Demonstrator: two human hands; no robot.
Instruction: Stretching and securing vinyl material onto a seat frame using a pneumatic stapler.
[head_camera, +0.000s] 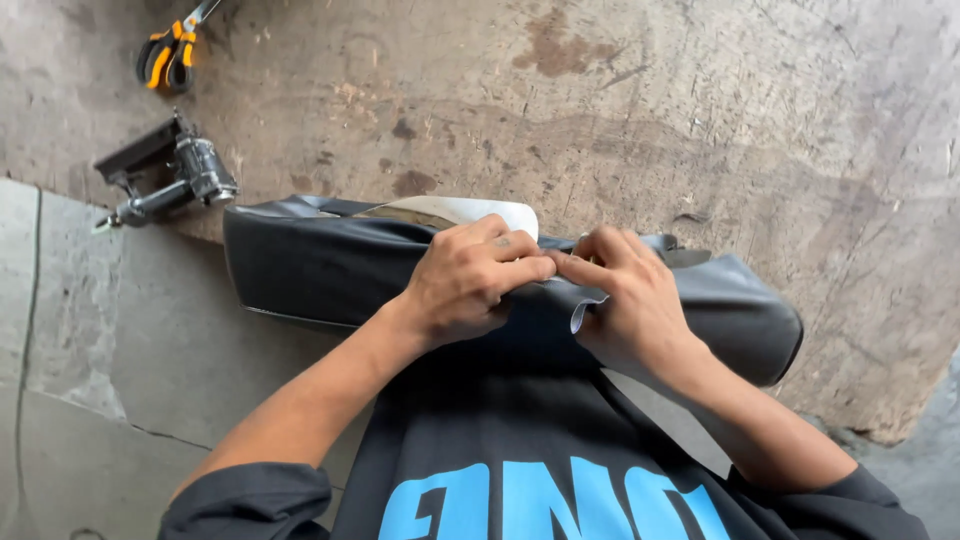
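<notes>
1. The worn wooden table (700, 130) carries a black vinyl seat cover (320, 270), its long axis running from 9 to 3 o'clock, right against the person's body.
2. The left hand (465, 280) is closed, pinching the cover's folded edge at centre; the right hand (630, 300) pinches the same edge, fingertips touching, equally near.
3. At 10 o'clock lies a staple gun (170, 175); beyond it, orange-handled scissors (168, 55).

My left hand (470, 280) & right hand (625, 300) cover the middle of the black seat cover (320, 265), so the grip underneath can't be seen. Scissors (170, 55) cut off at top edge. Stapler (170, 175) detail too small to tell.
</notes>
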